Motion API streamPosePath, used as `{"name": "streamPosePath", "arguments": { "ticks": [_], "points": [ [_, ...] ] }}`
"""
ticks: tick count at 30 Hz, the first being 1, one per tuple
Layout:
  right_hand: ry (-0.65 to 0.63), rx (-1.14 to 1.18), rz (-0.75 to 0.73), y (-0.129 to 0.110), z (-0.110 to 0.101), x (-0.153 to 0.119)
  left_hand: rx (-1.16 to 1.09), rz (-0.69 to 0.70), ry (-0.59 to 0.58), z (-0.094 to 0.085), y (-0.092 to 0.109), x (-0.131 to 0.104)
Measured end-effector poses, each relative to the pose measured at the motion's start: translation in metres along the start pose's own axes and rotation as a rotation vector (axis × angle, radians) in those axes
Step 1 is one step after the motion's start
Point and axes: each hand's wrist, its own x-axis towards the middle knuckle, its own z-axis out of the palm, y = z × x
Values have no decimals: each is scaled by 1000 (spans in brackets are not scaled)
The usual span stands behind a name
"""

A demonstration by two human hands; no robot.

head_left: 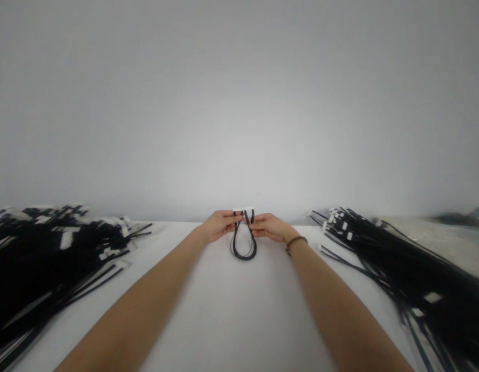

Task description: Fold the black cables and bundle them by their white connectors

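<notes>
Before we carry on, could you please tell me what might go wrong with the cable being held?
The left hand and right hand pinch the black cable near its white connector, so its wires might get strained. Its hanging loop might snag on the right pile of cables if carried that way.

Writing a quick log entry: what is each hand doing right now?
Left hand: closed, holding the looped black cable.
Right hand: closed, holding the same cable.
</notes>
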Motion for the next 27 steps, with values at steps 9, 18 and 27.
{"name": "streamPosePath", "arguments": {
  "ticks": [9,18,27],
  "points": [
    [-7,7,-5,1,-3,2,-3,4,-17,-3,-4,3],
    [11,-7,-14,1,-2,2,14,18,-28,-5,-6,5],
    [6,7,-16,1,-2,2,21,22,-17,-5,-6,4]
  ]
}}
